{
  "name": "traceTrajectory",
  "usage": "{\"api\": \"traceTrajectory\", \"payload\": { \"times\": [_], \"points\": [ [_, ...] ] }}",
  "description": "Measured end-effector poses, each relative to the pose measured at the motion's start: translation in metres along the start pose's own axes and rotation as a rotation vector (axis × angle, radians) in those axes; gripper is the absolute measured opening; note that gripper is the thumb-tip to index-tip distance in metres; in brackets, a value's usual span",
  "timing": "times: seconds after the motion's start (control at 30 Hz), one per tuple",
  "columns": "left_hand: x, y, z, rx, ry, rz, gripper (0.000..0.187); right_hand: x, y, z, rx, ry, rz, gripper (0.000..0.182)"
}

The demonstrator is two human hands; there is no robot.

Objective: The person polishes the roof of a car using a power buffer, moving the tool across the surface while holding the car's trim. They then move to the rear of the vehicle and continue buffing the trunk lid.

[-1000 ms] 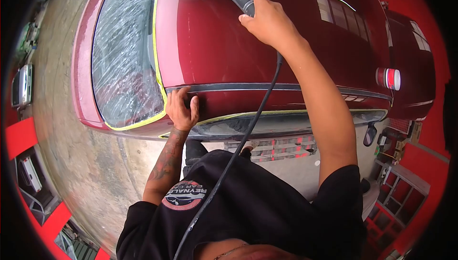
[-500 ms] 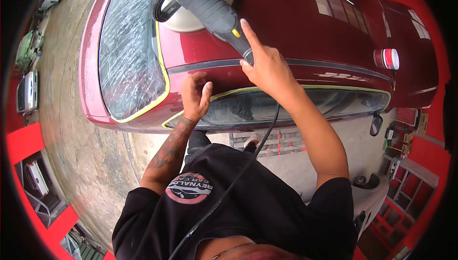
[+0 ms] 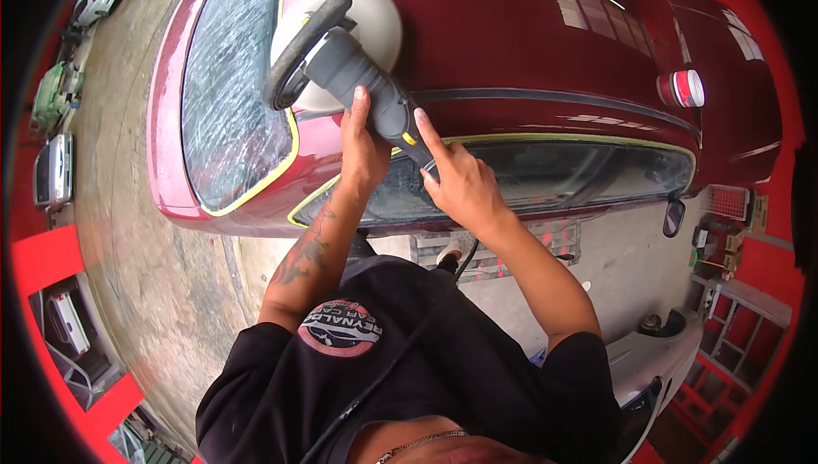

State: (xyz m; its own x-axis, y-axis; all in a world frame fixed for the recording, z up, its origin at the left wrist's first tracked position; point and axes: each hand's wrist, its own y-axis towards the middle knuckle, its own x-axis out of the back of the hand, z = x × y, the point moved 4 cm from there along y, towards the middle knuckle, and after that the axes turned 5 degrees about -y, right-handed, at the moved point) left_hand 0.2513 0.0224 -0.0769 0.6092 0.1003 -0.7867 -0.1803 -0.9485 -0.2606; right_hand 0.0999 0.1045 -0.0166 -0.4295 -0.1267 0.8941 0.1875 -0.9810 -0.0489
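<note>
A black-and-grey car polisher (image 3: 362, 76) with a D-shaped front handle (image 3: 308, 51) and a broad pale pad (image 3: 379, 25) is at the rear corner of a dark red car's roof (image 3: 503, 29). My left hand (image 3: 364, 147) is closed around the underside of the polisher's body, thumb up along its side. Around the rear grip, near a yellow switch, my right hand (image 3: 464, 183) is closed with its index finger stretched along the housing. Whether the pad touches the paint is hard to tell.
Yellow masking tape (image 3: 297, 149) edges the white-streaked rear window (image 3: 234, 97) and the side windows. A red-and-white tub (image 3: 682, 88) stands on the roof's front end. The power cord (image 3: 467, 261) hangs by my body. A silver car part (image 3: 648, 353) is at lower right.
The polisher has come nearer to my body, over the roof's side edge. My left hand, apart from it before, has taken hold of its body. My right hand moved back with the grip.
</note>
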Motion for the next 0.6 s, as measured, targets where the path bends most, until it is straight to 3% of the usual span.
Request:
{"api": "traceTrajectory", "payload": {
  "times": [0.2, 0.4, 0.43, 0.6],
  "points": [
    [-0.015, 0.009, 0.031, 0.045, 0.033, -0.046, 0.045, -0.014, -0.033, -0.023, -0.079, 0.049, -0.112, 0.101],
    [-0.078, 0.011, 0.075, 0.163, 0.139, -0.009, 0.056, -0.005, -0.066, -0.054, -0.164, 0.200, -0.360, 0.099],
    [-0.083, 0.013, 0.084, 0.183, 0.163, 0.013, 0.060, -0.005, -0.071, -0.058, -0.293, 0.254, -0.301, 0.098],
    [-0.092, 0.011, 0.102, 0.208, 0.211, 0.037, 0.071, -0.004, -0.083, -0.061, -0.310, 0.220, -0.379, 0.099]
  ]
}}
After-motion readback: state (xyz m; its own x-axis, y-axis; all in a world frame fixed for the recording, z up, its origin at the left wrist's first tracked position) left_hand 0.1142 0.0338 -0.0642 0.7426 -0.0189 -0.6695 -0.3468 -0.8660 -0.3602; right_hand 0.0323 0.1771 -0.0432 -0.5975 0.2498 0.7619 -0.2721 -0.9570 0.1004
